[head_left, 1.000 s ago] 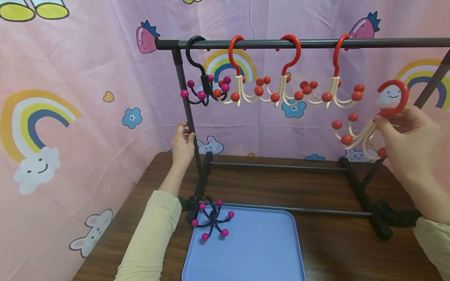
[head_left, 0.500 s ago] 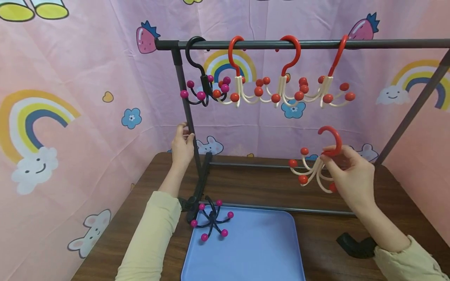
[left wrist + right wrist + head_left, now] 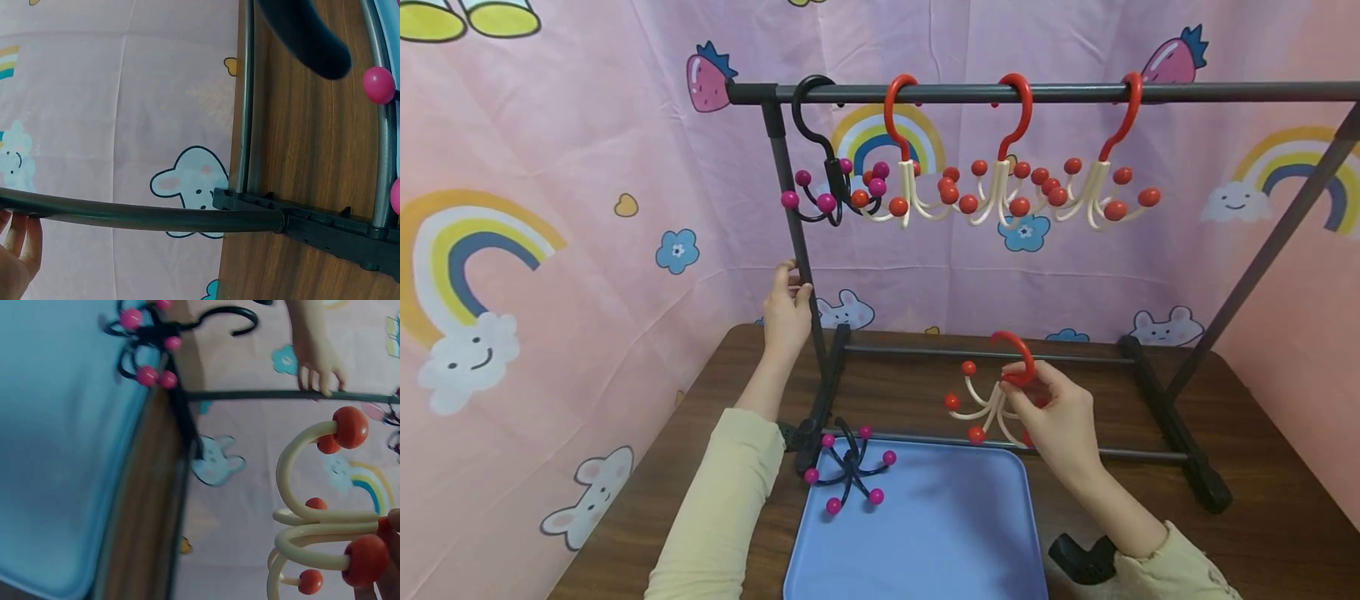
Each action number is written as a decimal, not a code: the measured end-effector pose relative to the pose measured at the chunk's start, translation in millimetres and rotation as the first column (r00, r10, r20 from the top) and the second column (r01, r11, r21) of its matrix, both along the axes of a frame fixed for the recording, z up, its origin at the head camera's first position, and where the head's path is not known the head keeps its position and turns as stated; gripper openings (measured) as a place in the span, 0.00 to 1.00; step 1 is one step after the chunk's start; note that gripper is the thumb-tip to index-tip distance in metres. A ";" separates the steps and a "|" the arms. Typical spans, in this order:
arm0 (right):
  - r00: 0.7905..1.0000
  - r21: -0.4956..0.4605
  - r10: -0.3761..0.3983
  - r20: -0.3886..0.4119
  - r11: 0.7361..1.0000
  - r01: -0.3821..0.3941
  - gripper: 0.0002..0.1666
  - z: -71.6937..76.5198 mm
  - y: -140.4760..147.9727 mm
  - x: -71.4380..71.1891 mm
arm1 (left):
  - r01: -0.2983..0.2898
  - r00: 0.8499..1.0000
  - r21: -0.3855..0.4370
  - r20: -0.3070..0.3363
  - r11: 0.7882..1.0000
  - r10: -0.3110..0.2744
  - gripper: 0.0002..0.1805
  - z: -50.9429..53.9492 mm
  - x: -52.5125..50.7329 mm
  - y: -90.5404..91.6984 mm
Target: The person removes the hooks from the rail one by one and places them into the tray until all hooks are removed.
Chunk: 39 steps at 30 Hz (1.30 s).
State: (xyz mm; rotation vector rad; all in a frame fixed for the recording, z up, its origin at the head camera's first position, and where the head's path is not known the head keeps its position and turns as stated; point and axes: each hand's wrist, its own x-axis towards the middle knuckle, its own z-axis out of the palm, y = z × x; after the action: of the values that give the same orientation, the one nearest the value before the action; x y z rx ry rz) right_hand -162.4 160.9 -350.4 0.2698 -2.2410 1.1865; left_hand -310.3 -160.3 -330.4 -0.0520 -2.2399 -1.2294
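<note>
My right hand [image 3: 1063, 421] pinches a cream multi-arm hook hanger [image 3: 994, 403] by the base of its red hook, above the far edge of the blue tray [image 3: 940, 533]. The right wrist view shows the hanger's red-tipped arms close up. My left hand [image 3: 787, 321] holds the left post [image 3: 797, 233] of a dark rack, thumb and fingers on either side of it. On the rack's top bar [image 3: 955, 93] hang a black hanger [image 3: 835, 179] with magenta balls and three red-and-cream hangers [image 3: 1000, 183]. Another black hanger [image 3: 850, 467] lies on the tray's far left corner.
The rack's feet [image 3: 1172, 417] and two lower rods [image 3: 985, 354] stand on a brown wooden table [image 3: 1247, 542]. Patterned pink cloth [image 3: 587, 142] surrounds the table at the back and sides. The right sleeve has a black wrist mount [image 3: 1081, 560].
My right hand has carried the red-and-cream hanger left and down from the rack's right side to near the tray. The rightmost hanging hanger has swung and turned. My left hand stays on the post.
</note>
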 end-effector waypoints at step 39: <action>0.986 0.059 0.115 0.123 0.991 -0.123 0.09 -107.3 -96.7 6.2 | 0.011 1.000 -0.003 -0.019 1.000 -0.011 0.18 -2.0 -2.5 -1.0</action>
State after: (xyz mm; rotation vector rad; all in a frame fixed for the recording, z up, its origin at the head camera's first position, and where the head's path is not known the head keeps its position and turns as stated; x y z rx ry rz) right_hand -156.3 64.2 -457.6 0.3731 -2.3997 1.2205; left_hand -312.8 -161.2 -332.4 -0.0766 -2.2280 -1.2261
